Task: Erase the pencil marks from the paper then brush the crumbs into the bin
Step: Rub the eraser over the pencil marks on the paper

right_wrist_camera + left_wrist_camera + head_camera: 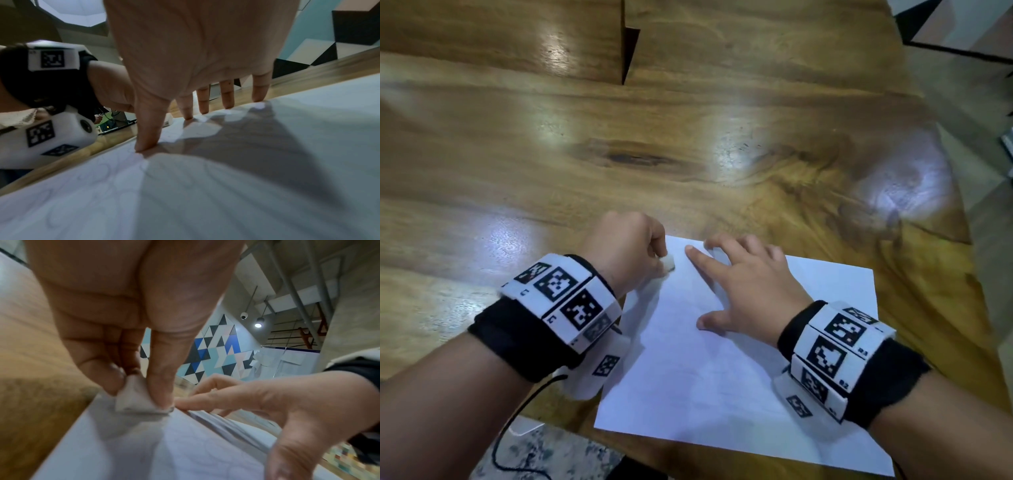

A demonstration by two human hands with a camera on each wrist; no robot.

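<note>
A white sheet of paper (750,370) lies on the wooden table near its front edge, with faint looping pencil marks (107,172) on it. My left hand (626,246) pinches a small white eraser (668,264) between thumb and fingers and holds it down on the paper's far left corner; the left wrist view shows the eraser (135,399) with a dirty lower edge. My right hand (746,284) lies spread on the sheet, fingertips (227,104) and thumb pressing it flat, the index finger just right of the eraser. No bin is in view.
The wooden table (654,154) stretches far ahead and to the left, with a dark notch (628,51) at the back. Its right edge (962,205) drops to the floor. A black cable (517,421) hangs from my left wrist past the table's front edge.
</note>
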